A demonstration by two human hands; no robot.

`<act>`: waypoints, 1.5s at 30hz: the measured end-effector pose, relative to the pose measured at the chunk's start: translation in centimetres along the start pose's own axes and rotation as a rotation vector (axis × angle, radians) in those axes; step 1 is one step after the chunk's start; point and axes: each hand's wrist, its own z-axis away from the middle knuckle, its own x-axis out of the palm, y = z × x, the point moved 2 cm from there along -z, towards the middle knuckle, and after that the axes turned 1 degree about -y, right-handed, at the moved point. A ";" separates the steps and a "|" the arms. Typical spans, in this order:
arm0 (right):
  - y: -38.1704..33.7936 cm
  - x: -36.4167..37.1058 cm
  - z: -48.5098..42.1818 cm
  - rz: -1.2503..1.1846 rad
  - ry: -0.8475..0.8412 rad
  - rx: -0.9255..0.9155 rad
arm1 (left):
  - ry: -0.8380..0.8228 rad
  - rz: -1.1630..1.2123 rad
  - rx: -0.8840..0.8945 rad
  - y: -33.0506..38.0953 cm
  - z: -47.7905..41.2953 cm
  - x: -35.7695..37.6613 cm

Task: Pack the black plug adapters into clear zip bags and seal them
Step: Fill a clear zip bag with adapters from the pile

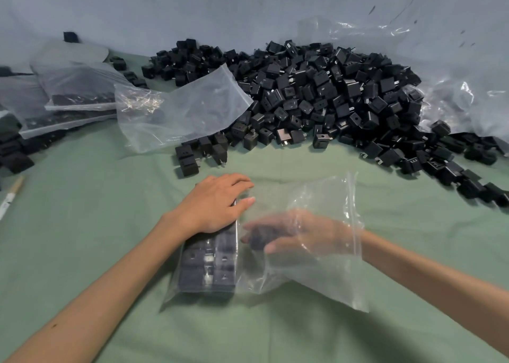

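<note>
Left hand [217,205] lies flat, fingers spread and nearly straight, pressing the crinkly clear plastic zip bag [325,266] onto glossy, boxy packed black adapters [209,266] under its palm. Right hand [297,233] is inside the bag's mouth, fingers curled round one black plug adapter [257,240] just below the left thumb, though the film blurs the grip. Smooth green cloth [110,225] lies underneath. Beyond the left fingertips, a heaped pile of loose black adapters [330,92] sits against a pale sheet backdrop [220,10]. Filled bags [77,92] are cut off at the left.
</note>
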 end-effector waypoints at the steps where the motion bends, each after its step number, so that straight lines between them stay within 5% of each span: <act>1: 0.0 0.4 -0.5 -0.049 -0.005 -0.021 | -0.001 0.003 0.000 0.0 0.0 0.0; 4: 0.4 0.8 -0.8 -0.182 -0.067 0.055 | -0.004 0.012 0.002 0.0 0.1 -0.1; 8: 1.1 1.1 -0.4 0.001 -0.185 -0.016 | 0.001 0.018 0.008 -0.1 0.0 0.0; 12: 1.5 2.9 -0.2 0.133 0.133 -0.182 | 0.000 0.014 0.017 -0.1 0.0 0.1; 15: 1.3 3.3 -0.8 0.092 0.198 -0.234 | 0.002 0.020 0.016 -0.1 0.0 0.0; 22: 1.6 3.0 -0.1 0.039 0.039 -0.124 | 0.003 0.020 0.015 0.1 0.0 -0.1; 34: 0.1 3.1 -0.6 0.235 -0.029 -0.236 | 0.002 0.045 0.015 0.2 0.3 -0.1; 41: 0.1 3.7 0.1 0.015 0.024 -0.080 | 0.011 0.046 0.018 0.2 0.2 -0.1; 45: 0.4 2.9 0.0 -0.007 -0.109 -0.032 | 0.044 0.039 0.016 0.1 0.2 0.0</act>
